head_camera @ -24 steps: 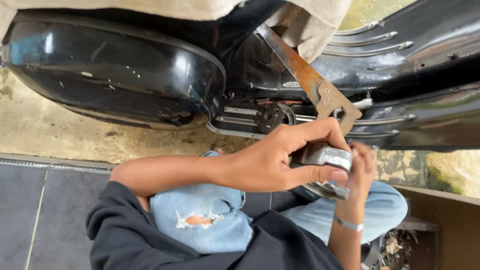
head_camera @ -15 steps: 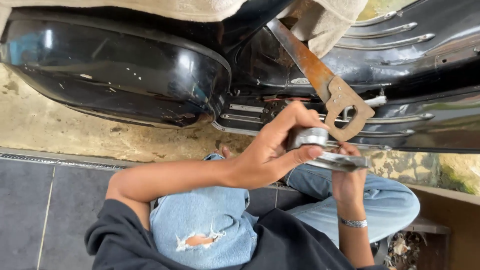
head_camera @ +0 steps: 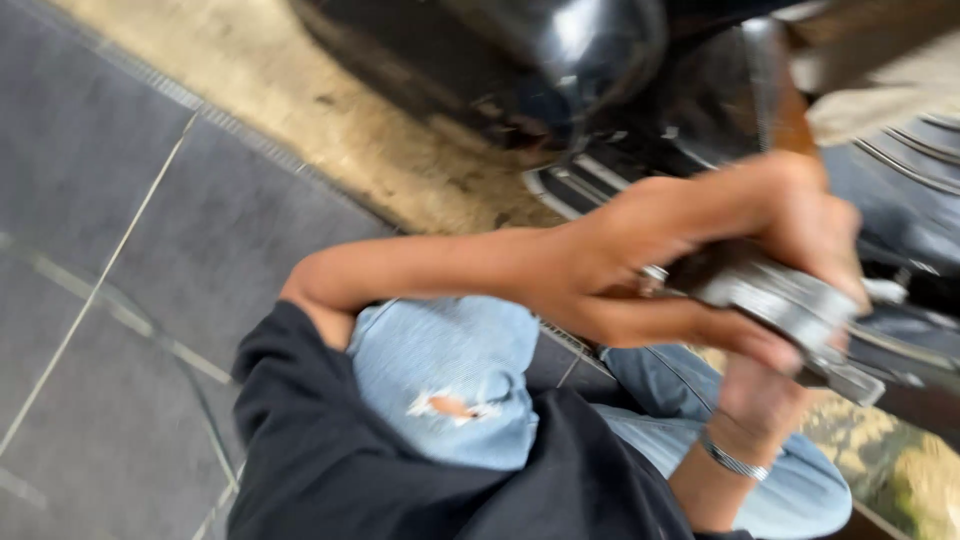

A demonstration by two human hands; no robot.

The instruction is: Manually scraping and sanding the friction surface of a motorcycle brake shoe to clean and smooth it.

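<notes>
Gripping grey metal part (head_camera: 775, 295) at right, beside black scooter body (head_camera: 600, 50): left hand (head_camera: 700, 250) fingers wrapped over it, right hand (head_camera: 765, 395) steadying underneath, finger position unclear. Slip risk: part drops onto knee (head_camera: 450, 380).

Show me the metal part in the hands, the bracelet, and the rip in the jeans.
metal part (head_camera: 775, 300), head view, its grey face
bracelet (head_camera: 733, 462), head view, band at wrist
rip (head_camera: 450, 406), head view, frayed hole
</notes>
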